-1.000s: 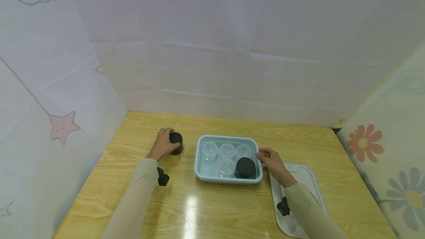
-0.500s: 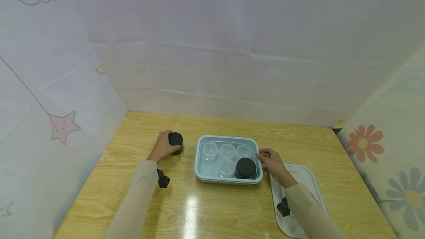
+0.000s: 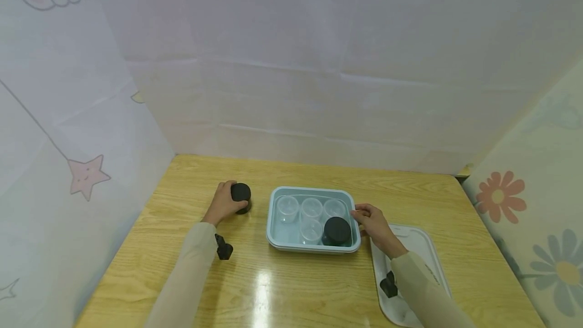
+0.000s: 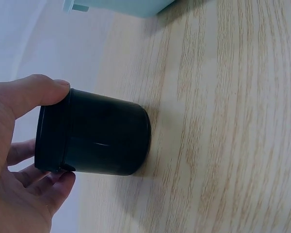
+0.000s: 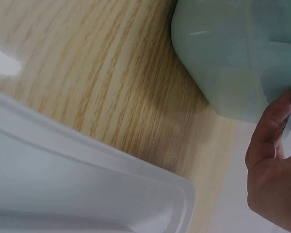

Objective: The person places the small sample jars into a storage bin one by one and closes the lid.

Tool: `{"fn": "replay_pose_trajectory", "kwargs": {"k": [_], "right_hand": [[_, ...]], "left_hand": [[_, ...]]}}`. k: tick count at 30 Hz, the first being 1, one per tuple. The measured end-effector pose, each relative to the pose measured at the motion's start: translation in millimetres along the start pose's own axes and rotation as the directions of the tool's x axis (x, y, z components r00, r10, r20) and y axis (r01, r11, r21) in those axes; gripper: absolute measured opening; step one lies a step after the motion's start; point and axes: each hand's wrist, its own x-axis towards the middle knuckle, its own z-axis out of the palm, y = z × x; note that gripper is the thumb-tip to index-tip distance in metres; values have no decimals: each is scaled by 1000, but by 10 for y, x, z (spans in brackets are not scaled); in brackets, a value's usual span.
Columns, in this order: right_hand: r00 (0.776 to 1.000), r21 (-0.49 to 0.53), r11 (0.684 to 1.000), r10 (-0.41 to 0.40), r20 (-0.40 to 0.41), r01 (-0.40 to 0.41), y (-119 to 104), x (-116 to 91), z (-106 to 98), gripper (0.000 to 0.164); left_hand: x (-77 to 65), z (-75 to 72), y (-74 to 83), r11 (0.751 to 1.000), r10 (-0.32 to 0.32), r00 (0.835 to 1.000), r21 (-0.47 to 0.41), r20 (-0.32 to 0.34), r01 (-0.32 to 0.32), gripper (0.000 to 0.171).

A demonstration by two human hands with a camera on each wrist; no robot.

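Observation:
My left hand (image 3: 223,203) holds a black lidded jar (image 4: 106,131) by its lid, thumb on one side and fingers on the other. The jar stands upright on the wooden table, left of a light blue plastic bin (image 3: 291,247). My right hand (image 3: 372,224) pinches the right rim of that bin between thumb and fingers, as the right wrist view also shows. Inside the bin are several clear plastic cups (image 3: 311,207) and, in the near right corner, a second black lidded jar (image 3: 337,230).
A white lid-like tray (image 3: 416,242) lies flat on the table (image 3: 237,292) at the right, partly under my right forearm. A pale cloth with printed drawings (image 3: 291,90) hangs behind the table and along both sides.
My left hand has shifted very slightly on the jar's lid, its fingers now a little lower. The right hand, the bin and the things in it have stayed put.

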Motion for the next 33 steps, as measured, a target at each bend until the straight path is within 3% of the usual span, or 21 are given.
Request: {"fn": "replay_pose_trajectory", "kwargs": {"k": [17,33], "right_hand": [[1000,-9,1000,-13,3,13,-3,-11,-2,44],[1000,-9,1000,-14,16,14,-16,-13,-9,44]], "left_hand": [[-26,-35,140,999,33,999,14,-3,-33,75],[-102,-151,515,993,115,993,32,-5,-115,74]]}}
